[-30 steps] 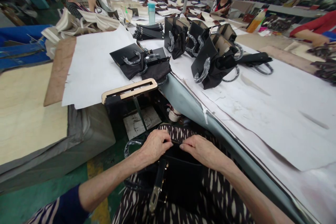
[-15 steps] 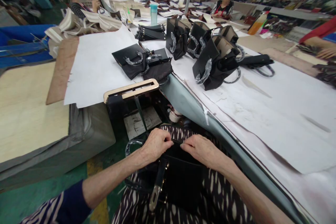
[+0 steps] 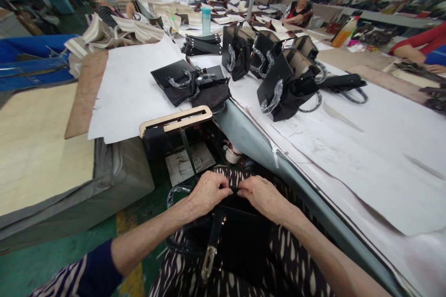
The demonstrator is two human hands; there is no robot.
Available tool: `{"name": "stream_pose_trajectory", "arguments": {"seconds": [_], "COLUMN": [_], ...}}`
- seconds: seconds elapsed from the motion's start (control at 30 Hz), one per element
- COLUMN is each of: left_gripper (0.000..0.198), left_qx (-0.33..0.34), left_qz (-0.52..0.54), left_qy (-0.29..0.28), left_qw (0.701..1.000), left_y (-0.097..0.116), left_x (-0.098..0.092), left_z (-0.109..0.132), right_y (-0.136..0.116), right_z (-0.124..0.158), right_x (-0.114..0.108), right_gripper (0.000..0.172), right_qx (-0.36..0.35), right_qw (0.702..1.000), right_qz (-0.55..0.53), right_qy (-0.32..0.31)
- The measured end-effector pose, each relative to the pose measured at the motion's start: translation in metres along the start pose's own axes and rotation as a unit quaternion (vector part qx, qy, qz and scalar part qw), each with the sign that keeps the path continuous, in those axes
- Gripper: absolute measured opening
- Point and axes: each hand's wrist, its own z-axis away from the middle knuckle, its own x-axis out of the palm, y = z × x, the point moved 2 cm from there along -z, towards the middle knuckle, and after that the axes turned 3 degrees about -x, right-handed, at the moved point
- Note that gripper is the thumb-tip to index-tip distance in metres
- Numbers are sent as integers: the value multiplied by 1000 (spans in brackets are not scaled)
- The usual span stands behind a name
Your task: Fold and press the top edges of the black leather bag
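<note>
A black handbag (image 3: 240, 236) lies on my lap, its strap with a metal buckle (image 3: 209, 255) hanging toward me. My left hand (image 3: 209, 192) is closed, pinching the bag's far top edge. My right hand (image 3: 259, 195) is closed on the same edge just to the right, the fingertips of both hands almost touching. A plastic-wrapped handle (image 3: 174, 192) of the bag curves out to the left of my left hand.
A long table covered in white paper (image 3: 348, 134) runs along my right, with several black handbags (image 3: 285, 83) standing and lying on it. A wooden frame (image 3: 176, 120) sits on a stand ahead. Other people work at the far tables; a red-sleeved arm (image 3: 418, 46) rests at the right.
My right hand has slid slightly left along the bag's edge, closing the gap to my left hand. The view has shifted a little.
</note>
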Motion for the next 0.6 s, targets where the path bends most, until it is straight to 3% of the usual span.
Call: {"name": "stream_pose_trajectory", "arguments": {"seconds": [0.13, 0.23, 0.3, 0.43, 0.6], "left_gripper": [19, 45, 58, 35, 29], "left_qx": [87, 24, -33, -94, -129], "left_qz": [58, 42, 63, 217, 387], "left_qy": [4, 35, 3, -109, -122], "left_qw": [995, 998, 997, 965, 905], "left_y": [-3, -20, -35, -59, -73], "left_x": [-17, -29, -32, -25, -12], "left_z": [7, 12, 14, 15, 14], "right_y": [3, 4, 4, 4, 4], "right_z": [8, 10, 10, 10, 10], "right_x": [-1, -1, -1, 1, 1], "right_gripper": [19, 24, 24, 25, 26], "right_qx": [5, 9, 9, 12, 12], "right_qw": [1000, 1000, 1000, 1000, 999], "right_qz": [4, 3, -5, -14, -31], "right_qy": [17, 21, 20, 22, 14]}}
